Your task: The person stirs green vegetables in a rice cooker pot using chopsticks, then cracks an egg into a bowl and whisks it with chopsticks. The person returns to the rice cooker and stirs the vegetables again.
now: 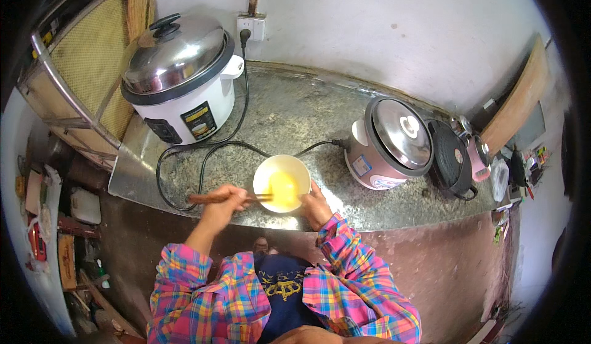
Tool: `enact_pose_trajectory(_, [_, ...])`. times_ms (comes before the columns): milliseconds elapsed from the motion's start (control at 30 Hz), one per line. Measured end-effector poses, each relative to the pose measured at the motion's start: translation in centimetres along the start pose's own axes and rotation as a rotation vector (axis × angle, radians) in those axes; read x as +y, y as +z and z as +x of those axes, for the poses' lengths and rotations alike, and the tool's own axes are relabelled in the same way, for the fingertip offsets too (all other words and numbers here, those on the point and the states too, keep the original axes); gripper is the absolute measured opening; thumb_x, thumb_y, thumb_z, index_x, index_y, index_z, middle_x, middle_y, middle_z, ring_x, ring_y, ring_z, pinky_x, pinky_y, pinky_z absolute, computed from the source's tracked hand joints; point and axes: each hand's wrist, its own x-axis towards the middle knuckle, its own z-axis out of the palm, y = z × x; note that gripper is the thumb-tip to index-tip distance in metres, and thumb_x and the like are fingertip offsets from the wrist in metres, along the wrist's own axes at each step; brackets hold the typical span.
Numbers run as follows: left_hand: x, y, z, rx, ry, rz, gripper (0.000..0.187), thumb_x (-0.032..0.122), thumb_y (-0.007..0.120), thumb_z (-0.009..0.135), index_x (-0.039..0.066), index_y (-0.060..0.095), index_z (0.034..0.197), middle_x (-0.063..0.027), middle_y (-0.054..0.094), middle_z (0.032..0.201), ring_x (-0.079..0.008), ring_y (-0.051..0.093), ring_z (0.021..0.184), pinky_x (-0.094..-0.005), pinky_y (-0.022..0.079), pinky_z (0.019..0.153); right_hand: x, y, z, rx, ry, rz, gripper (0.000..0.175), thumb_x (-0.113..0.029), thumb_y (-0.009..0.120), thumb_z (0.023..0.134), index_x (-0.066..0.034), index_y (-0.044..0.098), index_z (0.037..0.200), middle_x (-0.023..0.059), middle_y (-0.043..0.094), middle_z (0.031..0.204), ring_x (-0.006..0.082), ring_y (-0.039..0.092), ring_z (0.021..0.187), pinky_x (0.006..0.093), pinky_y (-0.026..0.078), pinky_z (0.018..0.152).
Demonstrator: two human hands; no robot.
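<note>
A white bowl point(262, 172) holds a yellow liquid point(284, 188) that looks like beaten egg. My right hand point(316, 207) grips the bowl by its right side, thumb over the rim. In my left hand point(224, 205) are brown chopsticks point(203, 198), held nearly level. Their tips reach over the left rim into the yellow liquid and look blurred. The bowl is held at the front edge of the speckled stone counter point(286, 113); I cannot tell whether its base touches the surface.
A large white rice cooker point(184, 90) with a steel lid stands back left, plugged into a wall socket point(251, 26). A smaller pink rice cooker point(390, 145) is at right, beside a black pan point(450, 159). A black cord point(159, 173) loops behind the bowl.
</note>
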Motion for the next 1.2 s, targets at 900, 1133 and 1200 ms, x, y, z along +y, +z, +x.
enact_pose_trajectory(900, [0.8,-1.1,1.8,-0.038,-0.107,0.014,0.016,0.016,0.051,0.083,0.001,0.053,0.08,-0.0095,0.06,0.074,-0.0127,0.057,0.063,-0.0228,0.047,0.056,2.8,-1.8,1.5,0.054,0.028,0.104,0.056,-0.004,0.042,0.073,-0.0079,0.026,0.126,0.0119,0.05,0.108,0.0223,0.057,0.087,0.0319,0.052,0.064])
enact_pose_trajectory(1133, [4.6,-1.7,3.6,-0.023,0.164,0.11,0.02,0.019,0.054,0.082,-0.001,0.054,0.08,-0.0065,0.059,0.07,-0.0095,0.055,0.061,-0.0215,0.045,0.056,2.6,-1.5,2.0,0.24,0.144,0.022,0.049,-0.01,0.049,0.078,-0.0077,0.032,0.124,0.0107,0.052,0.105,0.0196,0.058,0.082,0.0273,0.051,0.057])
enact_pose_trajectory(1200, [4.8,-1.7,4.5,-0.046,0.205,0.105,0.02,0.019,0.054,0.081,-0.001,0.055,0.079,-0.0068,0.059,0.068,-0.0104,0.056,0.061,-0.0219,0.046,0.054,2.4,-1.5,1.9,0.206,0.112,0.034,0.049,-0.012,0.052,0.079,-0.0077,0.033,0.124,0.0111,0.052,0.105,0.0195,0.058,0.081,0.0276,0.051,0.057])
